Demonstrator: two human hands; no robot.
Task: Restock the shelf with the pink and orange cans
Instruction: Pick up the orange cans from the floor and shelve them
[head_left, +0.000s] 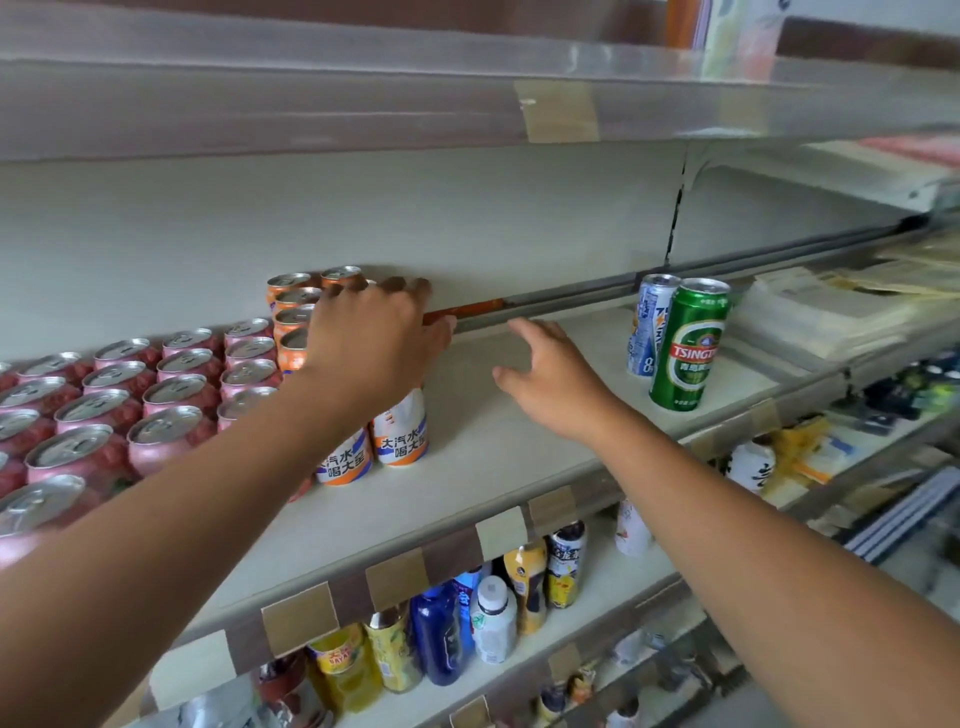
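Several pink cans (156, 395) stand in tight rows on the left of the beige shelf (498, 467). To their right stand orange cans (291, 312) in a column that runs to the back wall, with two more orange-and-white cans (400, 431) at the front. My left hand (374, 338) lies over the second column of orange cans, its fingers stretched toward the back wall and hiding the cans under it. My right hand (550, 374) hovers above the bare shelf just right of the orange cans, with fingers spread and nothing in it.
A tall green beer can (688, 343) and a blue-white can (649, 322) stand further right, beside flat stacked packets (821, 312). An upper shelf edge (561, 111) hangs overhead. Bottles (493, 618) fill the shelf below.
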